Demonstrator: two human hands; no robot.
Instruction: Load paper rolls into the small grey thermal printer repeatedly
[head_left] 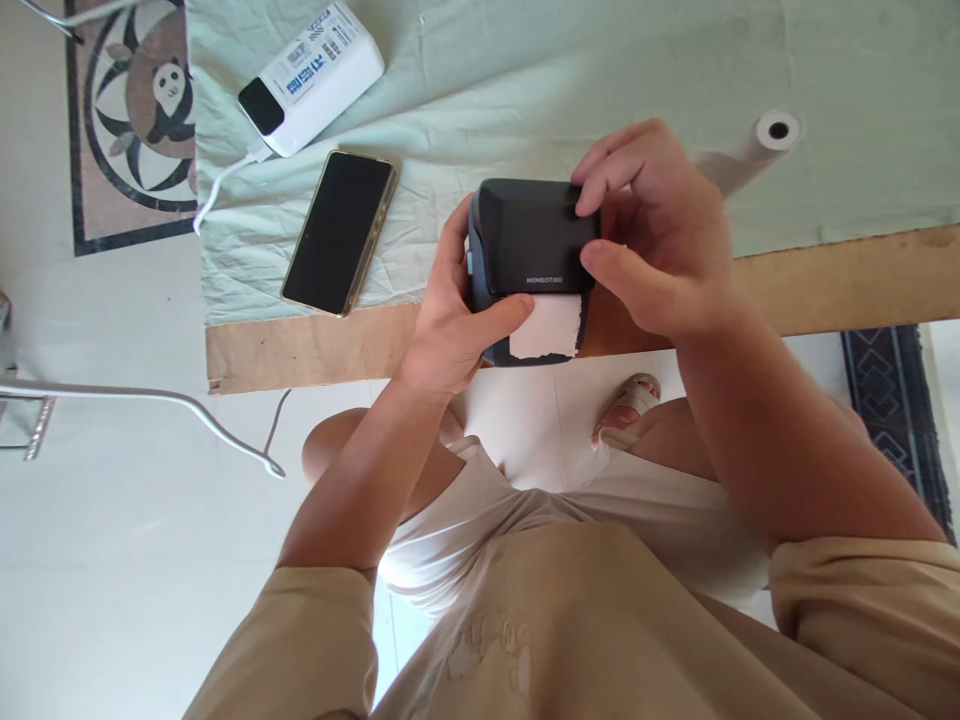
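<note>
Left grip (450,330) clasps a dark printer (534,235) from its left side, fingers bent round the far edge and the thumb laid across the front, its tip at the upper corner of a white paper strip (549,332). That strip comes out below the black lid, which carries the lettering NIIMBOT, and ends in a ragged, torn edge. Right grip (660,235) is curled at the lid's right edge, fingertips near the top corner and thumb lower down; I cannot tell whether it pinches the lid or only touches it. The printer sits in both hands at the near edge of the surface (847,272), where a bare wooden border runs in front of a pale green cloth (517,95). On the cloth, to the left of the printer, lies a phone (341,232) with its screen dark. Just beyond the phone is a white power bank (337,75) with blue print and a black panel, a white cable (215,190) plugged into its near end. Past the right hand lies a white paper roll (763,132) with a dark core, partly hidden by that hand.
</note>
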